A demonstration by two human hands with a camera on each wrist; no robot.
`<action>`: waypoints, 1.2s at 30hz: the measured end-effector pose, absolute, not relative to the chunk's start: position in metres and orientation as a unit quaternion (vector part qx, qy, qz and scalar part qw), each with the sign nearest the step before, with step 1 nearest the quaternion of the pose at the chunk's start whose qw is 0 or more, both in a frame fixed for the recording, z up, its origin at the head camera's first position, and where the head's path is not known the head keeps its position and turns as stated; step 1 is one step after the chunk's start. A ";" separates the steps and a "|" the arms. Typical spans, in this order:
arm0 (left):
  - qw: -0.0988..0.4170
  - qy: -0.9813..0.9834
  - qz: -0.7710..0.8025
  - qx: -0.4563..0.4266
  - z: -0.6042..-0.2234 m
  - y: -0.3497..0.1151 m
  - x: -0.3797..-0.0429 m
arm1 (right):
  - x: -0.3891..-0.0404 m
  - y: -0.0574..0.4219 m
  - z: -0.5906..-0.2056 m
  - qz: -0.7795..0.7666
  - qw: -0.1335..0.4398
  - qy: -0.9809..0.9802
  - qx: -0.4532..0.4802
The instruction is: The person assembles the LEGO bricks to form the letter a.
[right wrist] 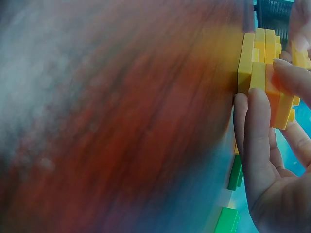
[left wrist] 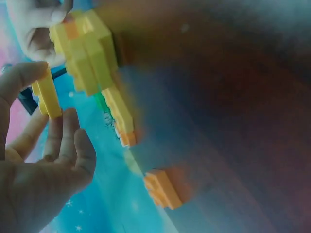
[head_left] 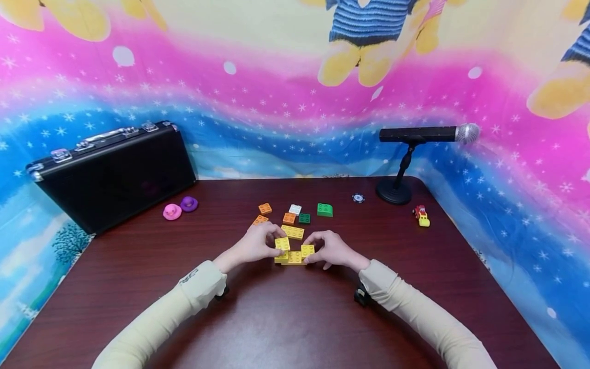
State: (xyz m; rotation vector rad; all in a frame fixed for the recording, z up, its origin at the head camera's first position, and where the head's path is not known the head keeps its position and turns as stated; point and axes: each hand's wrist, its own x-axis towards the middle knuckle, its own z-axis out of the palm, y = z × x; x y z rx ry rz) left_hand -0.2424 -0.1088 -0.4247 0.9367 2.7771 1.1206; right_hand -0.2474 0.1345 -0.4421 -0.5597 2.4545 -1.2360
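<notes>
Between the thumb and fingers of my left hand (head_left: 258,242) is a small yellow toy brick (left wrist: 48,94). In the left wrist view it shows apart from the yellow brick build (head_left: 294,258), held over the build's left end in the head view. My right hand (head_left: 335,249) grips the build's right end, where a yellow studded brick (head_left: 308,250) stands raised. Seen from the right wrist, the fingers (right wrist: 258,131) lie along the side of the stacked yellow bricks (right wrist: 246,63). Part of the build is hidden behind the hands.
Just behind the build lies a long yellow brick (head_left: 292,232). Loose orange (head_left: 265,208), white (head_left: 295,209) and green bricks (head_left: 324,209) lie beyond. A black case (head_left: 115,177), pink duck (head_left: 172,211), purple duck (head_left: 189,204), chip (head_left: 358,198), microphone stand (head_left: 393,190) and toy car (head_left: 421,216) surround them.
</notes>
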 end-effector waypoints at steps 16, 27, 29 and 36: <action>0.069 0.877 0.342 0.330 -0.433 -0.116 -0.247 | -0.250 0.135 -0.443 -0.429 0.165 0.865 -0.203; 0.051 0.881 0.337 0.328 -0.435 -0.113 -0.247 | -0.250 0.136 -0.445 -0.436 0.179 0.860 -0.196; 0.047 0.881 0.336 0.329 -0.436 -0.113 -0.247 | -0.249 0.136 -0.444 -0.437 0.179 0.860 -0.195; 0.046 0.884 0.338 0.321 -0.435 -0.110 -0.247 | -0.248 0.136 -0.442 -0.444 0.181 0.855 -0.197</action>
